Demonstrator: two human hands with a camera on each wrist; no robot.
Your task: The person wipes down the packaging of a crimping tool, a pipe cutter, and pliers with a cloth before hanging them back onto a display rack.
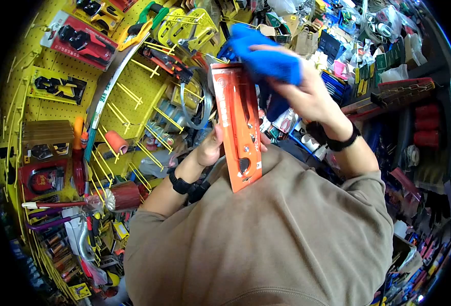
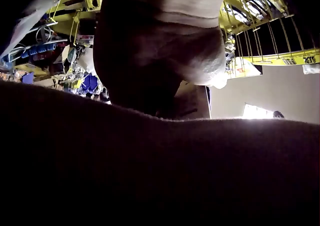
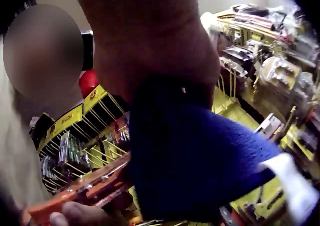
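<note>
My left hand (image 1: 210, 148) grips a long orange blister pack (image 1: 229, 122) by its side edges, upright in front of the chest. Clear plastic covers its front, and the tool inside is not plain. A blue cloth (image 1: 266, 56) is bunched in my right hand (image 1: 309, 94), by the pack's upper end. The right wrist view has the cloth (image 3: 195, 161) hanging over part of the pack (image 3: 85, 188), with left fingertips (image 3: 82, 213) below. Dark in the left wrist view, the left hand (image 2: 160, 51) hides most of the pack.
On the left stands a yellow pegboard (image 1: 118, 97) with long hooks and carded tools, among them a red-backed pack (image 1: 80, 41). A paint brush (image 1: 118, 198) sticks out lower down. Heaped goods (image 1: 337, 46) fill the back, and red rolls (image 1: 427, 125) sit on a shelf at right.
</note>
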